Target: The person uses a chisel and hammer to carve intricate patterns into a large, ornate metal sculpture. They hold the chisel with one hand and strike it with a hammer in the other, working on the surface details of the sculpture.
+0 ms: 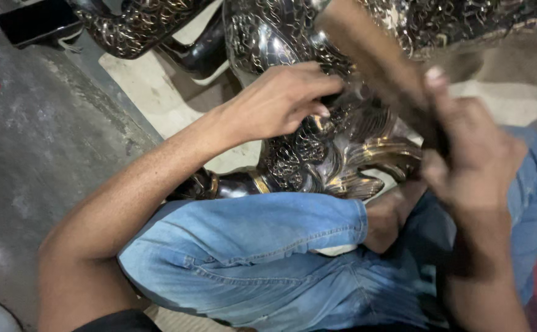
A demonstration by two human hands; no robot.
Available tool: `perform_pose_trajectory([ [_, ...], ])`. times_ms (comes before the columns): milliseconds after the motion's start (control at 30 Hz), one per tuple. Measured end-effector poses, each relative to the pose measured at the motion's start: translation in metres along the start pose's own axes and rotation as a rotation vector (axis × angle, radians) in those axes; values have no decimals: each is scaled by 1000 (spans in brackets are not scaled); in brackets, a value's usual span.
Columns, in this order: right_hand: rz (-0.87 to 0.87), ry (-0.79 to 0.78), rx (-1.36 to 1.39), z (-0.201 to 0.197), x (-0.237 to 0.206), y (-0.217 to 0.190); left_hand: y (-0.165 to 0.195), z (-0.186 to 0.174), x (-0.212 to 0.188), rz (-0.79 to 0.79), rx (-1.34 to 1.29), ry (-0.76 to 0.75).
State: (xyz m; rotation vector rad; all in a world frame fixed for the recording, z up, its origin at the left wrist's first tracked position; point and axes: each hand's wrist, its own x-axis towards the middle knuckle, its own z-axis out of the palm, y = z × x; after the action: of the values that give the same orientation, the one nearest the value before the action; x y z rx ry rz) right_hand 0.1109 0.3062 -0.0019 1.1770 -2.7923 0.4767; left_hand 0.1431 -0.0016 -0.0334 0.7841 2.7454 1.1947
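Figure: a dark, glossy metal figure with gold-etched scrollwork [317, 154] rests against the sitting person's knees, above the blue denim jeans [250, 246].
Direction: its long axis runs from the upper edge of the view down toward the lap, with a fan of gold-edged, feather-like ridges spreading to the right at its lower end.
Left hand: the left hand [280, 101] lies on the figure's middle, fingers curled and pressing the surface.
Right hand: the right hand [471, 160] is closed around a long brown tool [379, 67] (blurred, so its kind cannot be told), which slants up-left across the figure.
Surface: rough grey concrete floor [28, 154] on the left, a pale slab [151, 92] under the figure.
Room: a second dark patterned piece [139, 24] lies at the top left.
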Motion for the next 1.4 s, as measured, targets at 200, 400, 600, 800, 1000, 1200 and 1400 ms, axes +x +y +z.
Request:
perform_pose_trajectory([
  [200, -50, -19, 4, 0, -3, 0, 1, -3, -2, 83, -47, 55],
  [400, 68, -98, 84, 4, -12, 3, 3, -8, 0, 24, -47, 2],
  [600, -12, -27, 18, 5, -21, 1, 3, -11, 1, 247, 31, 118],
  [800, 70, -51, -57, 2, -20, -11, -4, -6, -2, 196, -25, 63],
  [1000, 114, 1, 172, 18, -32, 4, -14, -3, -5, 103, -85, -9],
  [1200, 335, 70, 588, 45, -61, 19, -8, 0, 0, 42, -99, 142],
  [1400, 450, 151, 1061, 58, -78, 23, 9, 3, 17, 158, 7, 25],
])
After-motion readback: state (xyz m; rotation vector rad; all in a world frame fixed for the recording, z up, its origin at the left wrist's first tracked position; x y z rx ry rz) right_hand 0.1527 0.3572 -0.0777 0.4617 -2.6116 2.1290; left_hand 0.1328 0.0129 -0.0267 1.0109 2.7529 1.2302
